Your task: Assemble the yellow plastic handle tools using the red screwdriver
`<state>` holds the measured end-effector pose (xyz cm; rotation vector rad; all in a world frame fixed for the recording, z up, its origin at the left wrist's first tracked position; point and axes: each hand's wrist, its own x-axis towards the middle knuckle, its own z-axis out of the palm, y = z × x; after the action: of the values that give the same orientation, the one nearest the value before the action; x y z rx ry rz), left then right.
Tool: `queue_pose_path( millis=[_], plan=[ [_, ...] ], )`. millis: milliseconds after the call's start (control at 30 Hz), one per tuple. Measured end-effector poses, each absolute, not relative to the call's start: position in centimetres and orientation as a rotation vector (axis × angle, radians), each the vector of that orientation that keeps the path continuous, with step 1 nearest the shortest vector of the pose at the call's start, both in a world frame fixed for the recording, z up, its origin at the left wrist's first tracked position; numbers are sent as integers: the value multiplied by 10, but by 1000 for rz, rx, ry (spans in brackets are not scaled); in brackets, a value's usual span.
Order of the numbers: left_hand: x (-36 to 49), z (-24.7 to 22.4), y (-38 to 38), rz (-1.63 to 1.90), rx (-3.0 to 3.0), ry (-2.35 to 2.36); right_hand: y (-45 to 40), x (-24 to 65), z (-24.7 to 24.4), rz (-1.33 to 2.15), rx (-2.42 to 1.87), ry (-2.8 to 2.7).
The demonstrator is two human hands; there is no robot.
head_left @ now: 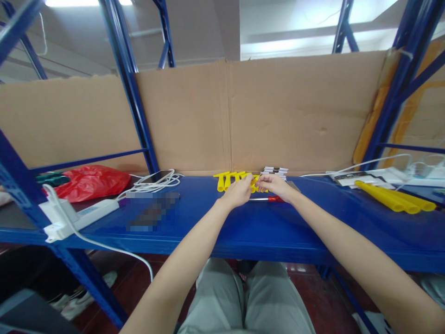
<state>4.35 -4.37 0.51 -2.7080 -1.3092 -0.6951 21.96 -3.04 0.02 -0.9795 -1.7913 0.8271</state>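
Several yellow T-shaped plastic tubes (220, 182) stand side by side at the back of the blue shelf. My left hand (239, 192) is over the right part of this row, its fingers curled in and mostly hidden behind the hand. Close by on the right, my right hand (275, 184) bends its fingers toward the left one, thumb and fingertips near together. Yellow plastic shows between the two hands; whether either grips it is unclear. Just in front lies a screwdriver (274, 199) with a red handle, partly below my right hand. Behind that hand sits a stack of small white-and-black pieces (276, 170).
Long yellow tubes (396, 197) lie at the right, near white cables and papers (368, 177). Leftward are a white power strip (93, 215), coiled white cable (153, 184), a red bag (93, 182) and a blurred-out object (153, 212). Cardboard (295, 116) walls the back.
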Motion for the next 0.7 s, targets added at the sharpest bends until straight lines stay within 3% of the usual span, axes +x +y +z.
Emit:
queue_pose_path(
  millis=[367, 600, 700],
  plan=[
    [39, 9, -40, -931, -2634, -1479, -23, 231, 2, 699, -1144, -1823],
    [39, 10, -43, -913, -2636, -1503, -2, 293, -2, 29, -1643, -1833],
    [39, 11, -44, -903, -2637, -1525, 2, 316, -8, -30, -1797, -1866]
  ],
)
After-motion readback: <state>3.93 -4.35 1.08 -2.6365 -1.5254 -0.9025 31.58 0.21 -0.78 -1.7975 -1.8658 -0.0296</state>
